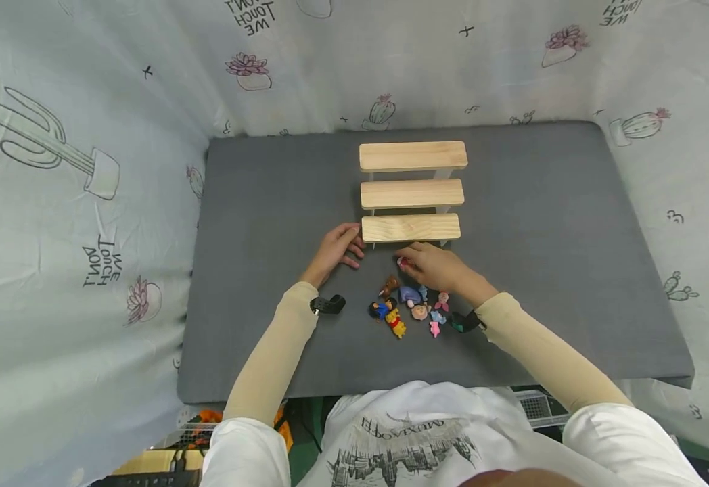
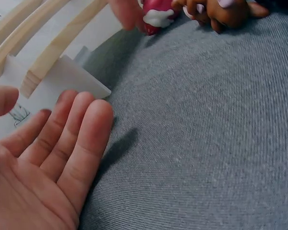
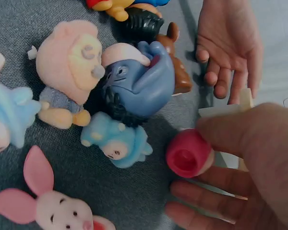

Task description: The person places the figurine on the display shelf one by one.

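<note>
My right hand (image 1: 436, 267) holds a small red figurine (image 3: 185, 153) between thumb and fingers, just in front of the lowest shelf. Its round hollowed underside faces the right wrist camera, and a white part of it shows in the left wrist view. My left hand (image 1: 333, 249) is empty, palm turned inward and fingers extended, beside the left end of a three-step wooden display rack (image 1: 411, 228). Close to the right hand lie a blue donkey figurine (image 3: 144, 86), a light-blue figurine (image 3: 115, 139) and a pink long-eared pig figurine (image 3: 57, 208).
More figurines lie in a cluster: a brown one (image 1: 389, 285), a yellow bear in red (image 1: 396, 325), a dark-haired one in blue (image 1: 381, 310) and a peach hooded one (image 3: 67, 62). A grey cloth covers the table (image 1: 269, 203); printed curtains (image 1: 330, 81) hang around it.
</note>
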`<state>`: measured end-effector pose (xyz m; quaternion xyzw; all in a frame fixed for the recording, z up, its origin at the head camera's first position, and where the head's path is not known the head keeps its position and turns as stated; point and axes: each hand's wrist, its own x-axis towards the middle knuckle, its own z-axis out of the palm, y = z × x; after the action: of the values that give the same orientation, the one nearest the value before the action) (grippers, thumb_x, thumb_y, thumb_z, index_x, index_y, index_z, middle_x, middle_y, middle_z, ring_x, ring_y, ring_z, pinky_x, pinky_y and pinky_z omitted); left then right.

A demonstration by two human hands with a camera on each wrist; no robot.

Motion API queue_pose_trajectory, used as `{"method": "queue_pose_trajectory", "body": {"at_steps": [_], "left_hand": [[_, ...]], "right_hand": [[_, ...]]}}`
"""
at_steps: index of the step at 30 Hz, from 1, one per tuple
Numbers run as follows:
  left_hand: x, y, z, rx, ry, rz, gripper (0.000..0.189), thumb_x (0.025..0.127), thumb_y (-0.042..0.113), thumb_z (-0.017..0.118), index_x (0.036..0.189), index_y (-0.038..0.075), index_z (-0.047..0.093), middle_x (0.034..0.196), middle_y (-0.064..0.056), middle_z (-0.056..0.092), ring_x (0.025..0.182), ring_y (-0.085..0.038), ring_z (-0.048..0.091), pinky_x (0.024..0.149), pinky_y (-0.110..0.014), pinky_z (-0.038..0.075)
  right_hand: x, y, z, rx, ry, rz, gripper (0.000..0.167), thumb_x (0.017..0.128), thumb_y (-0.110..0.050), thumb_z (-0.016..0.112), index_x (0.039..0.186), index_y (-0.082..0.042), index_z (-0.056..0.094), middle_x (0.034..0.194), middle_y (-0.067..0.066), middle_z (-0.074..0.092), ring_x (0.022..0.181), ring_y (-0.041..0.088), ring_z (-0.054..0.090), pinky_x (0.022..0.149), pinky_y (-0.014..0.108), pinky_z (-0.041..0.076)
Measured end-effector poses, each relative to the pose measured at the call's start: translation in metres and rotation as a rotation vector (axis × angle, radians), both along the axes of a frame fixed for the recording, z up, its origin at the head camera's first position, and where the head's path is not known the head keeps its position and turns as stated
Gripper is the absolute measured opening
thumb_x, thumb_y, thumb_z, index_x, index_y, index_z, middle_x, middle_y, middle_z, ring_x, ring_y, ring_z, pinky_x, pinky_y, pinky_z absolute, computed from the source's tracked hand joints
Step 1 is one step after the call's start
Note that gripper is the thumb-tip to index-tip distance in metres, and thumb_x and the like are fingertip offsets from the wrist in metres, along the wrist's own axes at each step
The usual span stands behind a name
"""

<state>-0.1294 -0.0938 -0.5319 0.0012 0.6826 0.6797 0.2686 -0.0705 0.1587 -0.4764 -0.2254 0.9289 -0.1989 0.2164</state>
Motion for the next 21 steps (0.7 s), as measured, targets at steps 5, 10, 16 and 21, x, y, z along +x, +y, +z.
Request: {"method": "queue_pose_trajectory", "body": {"at_steps": [5,10,16,21], "left_hand": [[0.003,0.002,-0.004,0.007,-0.010,-0.013,0.046,0.109,0.037,0.047,0.141,0.004,0.053,0.099,-0.007,0.064,0.074,-0.012,0.067,0.054,-0.028,0.062],[0.004,0.004,0.001,-0.015,-0.018,-0.005,0.047,0.107,0.041,0.049,0.136,0.005,0.058,0.098,-0.006,0.066,0.075,-0.012,0.068,0.052,-0.028,0.061],[0.007,0.005,0.001,-0.006,-0.026,0.061,0.042,0.108,0.039,0.049,0.131,0.006,0.061,0.095,-0.005,0.066,0.074,-0.014,0.068,0.050,-0.029,0.061],[0.009,0.010,0.000,-0.025,-0.009,0.090,0.042,0.108,0.039,0.048,0.129,0.005,0.061,0.094,-0.005,0.066,0.074,-0.014,0.068,0.049,-0.027,0.060]], "right_hand": [[0.002,-0.002,-0.004,-0.057,0.040,0.000,0.038,0.105,-0.016,0.057,0.140,-0.004,0.058,0.131,0.020,0.064,0.121,0.036,0.061,0.102,0.051,0.055],[0.007,-0.003,-0.003,-0.027,-0.013,-0.023,0.044,0.101,-0.005,0.058,0.145,0.000,0.052,0.129,0.021,0.060,0.115,0.035,0.059,0.093,0.046,0.056],[0.014,-0.001,-0.002,-0.066,-0.077,-0.066,0.042,0.100,-0.006,0.063,0.141,0.001,0.055,0.120,0.017,0.053,0.097,0.023,0.053,0.077,0.035,0.052],[0.013,0.009,-0.006,-0.097,-0.049,-0.029,0.037,0.097,-0.011,0.068,0.132,-0.002,0.059,0.115,0.014,0.057,0.095,0.023,0.055,0.079,0.036,0.053]]}}
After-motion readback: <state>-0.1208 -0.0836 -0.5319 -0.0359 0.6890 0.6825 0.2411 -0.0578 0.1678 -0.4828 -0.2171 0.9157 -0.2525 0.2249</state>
